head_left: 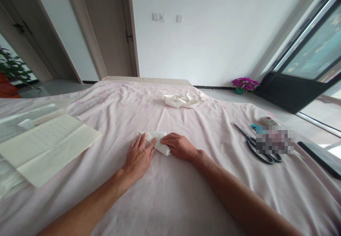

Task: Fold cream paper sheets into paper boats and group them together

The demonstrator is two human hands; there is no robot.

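A small piece of folded white paper (162, 148) lies on the pink cloth in front of me. My left hand (137, 159) rests on its left part, fingers stretched out and pressing it down. From the other side, my right hand (182, 146) has its fingers closed together on the paper's right part; its thumb is mostly hidden. Beyond both hands stand folded paper boats (176, 102), close together and apart from my fingers.
Creased paper sheets (53, 143) are piled at the left. On the right lie black-handled scissors (259, 154), a small box (269, 121), a blurred-out item (275, 140) and a long black object (319, 159). The pink cloth (165, 200) has wrinkles.
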